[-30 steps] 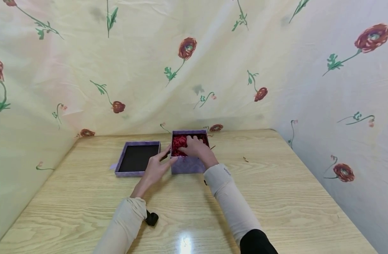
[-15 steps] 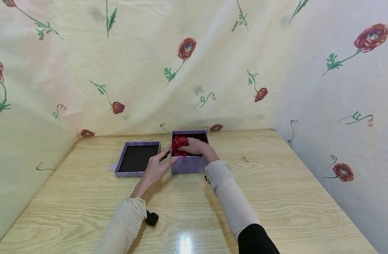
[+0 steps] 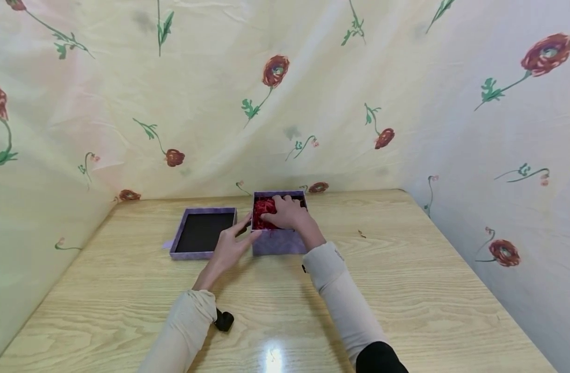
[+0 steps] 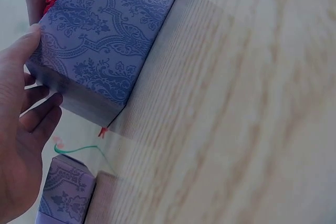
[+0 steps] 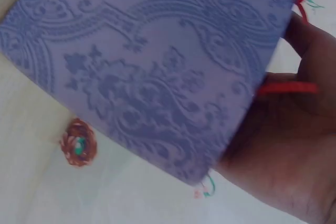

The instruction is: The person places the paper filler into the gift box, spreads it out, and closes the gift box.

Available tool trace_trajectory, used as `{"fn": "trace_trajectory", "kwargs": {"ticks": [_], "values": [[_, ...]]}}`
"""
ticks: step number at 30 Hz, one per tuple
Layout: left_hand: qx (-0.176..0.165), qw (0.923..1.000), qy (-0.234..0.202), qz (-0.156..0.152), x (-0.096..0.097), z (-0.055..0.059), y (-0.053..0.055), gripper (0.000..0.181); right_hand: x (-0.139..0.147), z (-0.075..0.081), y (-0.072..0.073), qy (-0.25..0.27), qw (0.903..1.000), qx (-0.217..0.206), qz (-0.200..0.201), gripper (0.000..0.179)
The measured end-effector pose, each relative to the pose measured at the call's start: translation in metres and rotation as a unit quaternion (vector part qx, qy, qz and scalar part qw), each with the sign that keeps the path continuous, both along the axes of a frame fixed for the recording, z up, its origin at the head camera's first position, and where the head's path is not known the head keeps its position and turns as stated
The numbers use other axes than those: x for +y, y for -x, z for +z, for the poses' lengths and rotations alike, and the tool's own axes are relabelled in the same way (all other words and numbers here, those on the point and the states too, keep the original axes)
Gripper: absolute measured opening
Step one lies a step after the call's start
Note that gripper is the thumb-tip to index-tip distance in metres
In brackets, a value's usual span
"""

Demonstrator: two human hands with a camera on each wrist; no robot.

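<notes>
An uncovered purple patterned box [image 3: 279, 243] stands near the back of the table with red shredded paper [image 3: 262, 208] inside. At its near left corner my left hand [image 3: 230, 247] steadies it, the thumb on the front rim and the other fingers bent along the left side, as the left wrist view shows. My right hand [image 3: 289, 215] reaches over the front rim into the box, fingers spread over the paper. In the right wrist view the box wall [image 5: 147, 72] hides most of those fingertips, and a red paper strip [image 5: 289, 86] crosses in front of the palm.
Left of the box lies its purple lid [image 3: 191, 255], inside up, with a black lining and a small tab at its left. Thin brown scraps [image 3: 361, 234] lie on the wooden table [image 3: 406, 290]. A flower-printed cloth [image 3: 210, 103] hangs behind and at both sides.
My right hand dipped deeper into the box half a second ago and has now risen, with its fingers showing again above the paper. The left hand, box and lid stay in place.
</notes>
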State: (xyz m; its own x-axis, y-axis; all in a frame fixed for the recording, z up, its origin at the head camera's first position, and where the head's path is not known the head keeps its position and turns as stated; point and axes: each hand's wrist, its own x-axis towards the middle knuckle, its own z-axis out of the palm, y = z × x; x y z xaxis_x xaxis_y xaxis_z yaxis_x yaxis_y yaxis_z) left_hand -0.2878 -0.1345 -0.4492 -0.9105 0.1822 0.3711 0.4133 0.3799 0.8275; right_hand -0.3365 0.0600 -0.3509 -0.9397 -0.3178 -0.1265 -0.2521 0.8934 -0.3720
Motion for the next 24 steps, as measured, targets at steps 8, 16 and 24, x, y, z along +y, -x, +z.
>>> {"fn": "trace_trajectory", "kwargs": {"ticks": [8, 16, 24], "values": [[0.003, 1.0000, 0.002, -0.004, 0.002, 0.001, -0.001, 0.066, 0.018, 0.017, -0.015, 0.070, 0.9941, 0.008, 0.082, 0.072], [0.000, 1.0000, -0.001, -0.008, 0.001, 0.000, -0.001, 0.066, 0.040, 0.028, -0.031, 0.113, 0.9862, 0.006, 0.121, 0.058], [0.004, 1.0000, 0.001, -0.006, -0.001, 0.001, -0.002, 0.066, 0.042, 0.030, -0.036, 0.105, 0.9816, -0.004, 0.160, 0.024]]}}
